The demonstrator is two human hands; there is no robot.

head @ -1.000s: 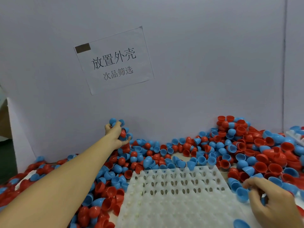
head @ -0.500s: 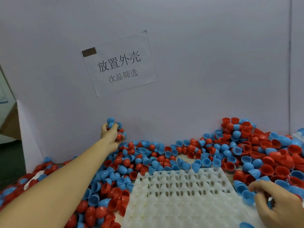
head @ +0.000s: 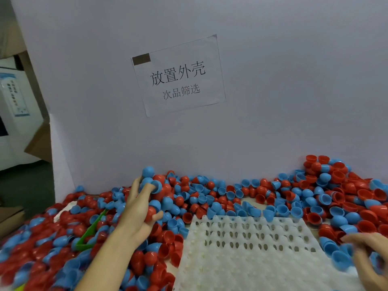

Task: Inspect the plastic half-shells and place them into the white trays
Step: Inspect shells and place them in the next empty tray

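The shells (head: 210, 198), red and blue, lie heaped across the bench (head: 255, 201) against the white backboard (head: 273, 101), banked highest at the far right and along the left side. The white tray (head: 252, 255) sits at front centre with its cells empty; no shell is placed yet.

The left hand (head: 139, 208) grips a scooped cluster of shells, fingers curled round several blue and red ones, one blue shell riding on top. A second ago this hand was reaching further back against the backboard; it has since drawn toward the tray with its load. This indicates the gathering step is finished and inspection or placement is likely next.

The right hand (head: 369, 255) is at the tray's right edge among blue shells. It is motion-blurred; the fingers appear curled, possibly round a blue shell, but the grip cannot be confirmed.

A green scoop-like item (head: 90, 232) lies half buried in the left heap. A paper sign (head: 178, 76) with printed characters is fixed to the backboard.
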